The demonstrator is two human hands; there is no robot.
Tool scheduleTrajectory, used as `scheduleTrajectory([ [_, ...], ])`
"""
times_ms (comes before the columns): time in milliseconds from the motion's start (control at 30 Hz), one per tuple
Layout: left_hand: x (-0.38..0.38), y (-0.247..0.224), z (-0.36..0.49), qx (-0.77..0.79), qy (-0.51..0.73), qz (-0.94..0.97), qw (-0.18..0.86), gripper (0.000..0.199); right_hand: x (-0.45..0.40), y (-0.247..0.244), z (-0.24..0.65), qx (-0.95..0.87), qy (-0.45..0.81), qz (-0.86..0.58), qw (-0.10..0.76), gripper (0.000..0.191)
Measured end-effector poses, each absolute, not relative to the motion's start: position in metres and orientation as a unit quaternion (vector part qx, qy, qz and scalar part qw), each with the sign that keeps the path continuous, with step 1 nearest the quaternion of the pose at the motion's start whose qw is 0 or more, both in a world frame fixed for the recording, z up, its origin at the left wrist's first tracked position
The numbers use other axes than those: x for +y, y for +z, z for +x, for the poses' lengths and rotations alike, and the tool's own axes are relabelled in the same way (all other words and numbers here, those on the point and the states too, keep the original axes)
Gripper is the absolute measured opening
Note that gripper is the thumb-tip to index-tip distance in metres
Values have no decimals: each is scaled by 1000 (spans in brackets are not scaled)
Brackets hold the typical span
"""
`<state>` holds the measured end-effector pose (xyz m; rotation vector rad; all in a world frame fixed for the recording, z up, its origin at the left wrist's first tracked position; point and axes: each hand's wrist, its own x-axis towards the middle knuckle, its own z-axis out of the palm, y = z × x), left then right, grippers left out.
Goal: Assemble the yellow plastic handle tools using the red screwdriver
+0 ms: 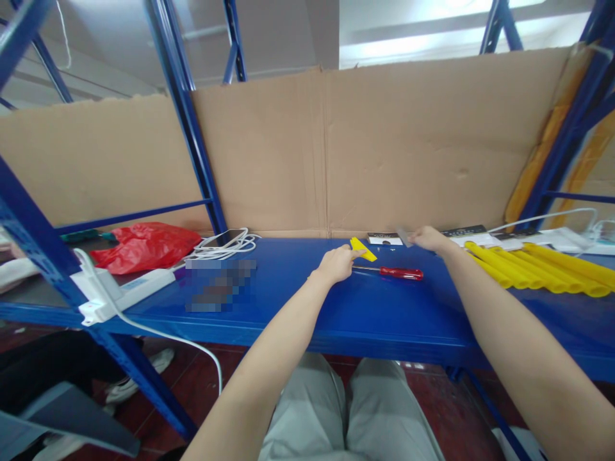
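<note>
My left hand (336, 264) is closed, its fingers pinching a small flat yellow plastic piece (364, 250) with a widened end. Below that piece, a screwdriver (401, 274) with a clear red handle lies on the blue shelf (298, 307), its shaft tip close to my left fingers. Farther right, my right hand (430, 239) is closed on a thin greyish flat piece (402, 236), smeared by motion. Just left of it, a small white and black box (384, 239) sits near the cardboard, with tiny bits in front.
Several yellow tubes (542, 269) lie at the right, with papers and a white cable behind. Cardboard (408, 147) walls the back. Leftward are coiled white cable (235, 243), a red plastic bag (144, 246), a power strip (144, 288) and a blue upright (185, 115).
</note>
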<state>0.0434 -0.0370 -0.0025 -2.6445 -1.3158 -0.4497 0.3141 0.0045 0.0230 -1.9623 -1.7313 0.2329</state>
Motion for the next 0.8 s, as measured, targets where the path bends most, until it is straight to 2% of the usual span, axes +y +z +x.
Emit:
scheduleTrajectory([
  [133,-36,-3,43,-438,-134,-884,95,49,13,12,331,-622,36,-770,137,11],
  [267,-37,-3,43,-442,-119,-882,112,49,14,5,329,-622,34,-779,70,14],
  [500,-38,-1,44,-441,-114,-882,115,50,7,5,322,-619,79,-780,43,19],
  [800,-39,0,44,-441,-113,-884,106,49,1,7,312,-617,56,-785,15,17],
])
